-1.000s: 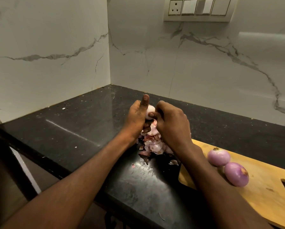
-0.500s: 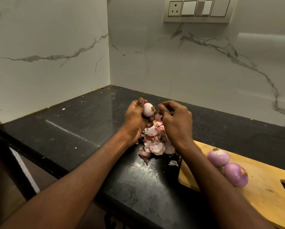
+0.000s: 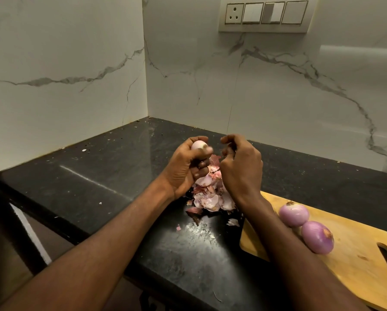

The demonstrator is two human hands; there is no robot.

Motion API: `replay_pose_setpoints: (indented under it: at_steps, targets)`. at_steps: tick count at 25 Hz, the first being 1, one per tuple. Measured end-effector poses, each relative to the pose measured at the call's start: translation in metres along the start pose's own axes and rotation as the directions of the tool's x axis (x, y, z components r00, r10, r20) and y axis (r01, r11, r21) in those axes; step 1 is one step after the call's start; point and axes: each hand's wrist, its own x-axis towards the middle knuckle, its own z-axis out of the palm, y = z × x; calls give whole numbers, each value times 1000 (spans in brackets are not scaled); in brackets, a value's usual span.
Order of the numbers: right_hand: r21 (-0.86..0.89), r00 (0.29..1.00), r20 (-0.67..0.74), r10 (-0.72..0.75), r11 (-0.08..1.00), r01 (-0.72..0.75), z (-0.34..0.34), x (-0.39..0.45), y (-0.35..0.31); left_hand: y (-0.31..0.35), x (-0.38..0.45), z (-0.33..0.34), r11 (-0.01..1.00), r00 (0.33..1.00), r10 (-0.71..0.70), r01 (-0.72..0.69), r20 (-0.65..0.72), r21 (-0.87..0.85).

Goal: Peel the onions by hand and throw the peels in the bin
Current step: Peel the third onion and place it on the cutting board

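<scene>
Since half a second ago, the right hand (image 3: 241, 167) has been drawn off the onion (image 3: 199, 145), fingers curled, contents not discernible. Onion gripped by left hand (image 3: 185, 167), mid-frame, above peels (image 3: 210, 194).

Countertop (image 3: 111, 176): dark speckled stone, polished and glossy, catching pale streaks of light; walls (image 3: 64, 63): white marble-look slabs with grey veining, smooth with a soft sheen. Cutting board (image 3: 356, 261): pale wood, matt, faintly marked; switch plate (image 3: 264, 14): smooth cream plastic. Peeled onions (image 3: 294, 215): moist, glossy purple flesh; peel heap (image 3: 208, 196): thin, papery, dry pink skins.
</scene>
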Motion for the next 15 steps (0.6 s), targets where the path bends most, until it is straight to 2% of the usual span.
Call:
replay_pose_setpoints:
  at_steps: [8,12,15]
  targets:
    - [55,996,47,71,996,-73,-1,2,3,-1,-3,5,961,974,159,-115,-162,253]
    - [25,994,98,53,998,-55,0,0,2,0,-2,3,945,945,214,-137,-248,296]
    - [35,995,95,22,999,-26,1,-1,2,-1,-3,2,935,945,212,-123,-248,332]
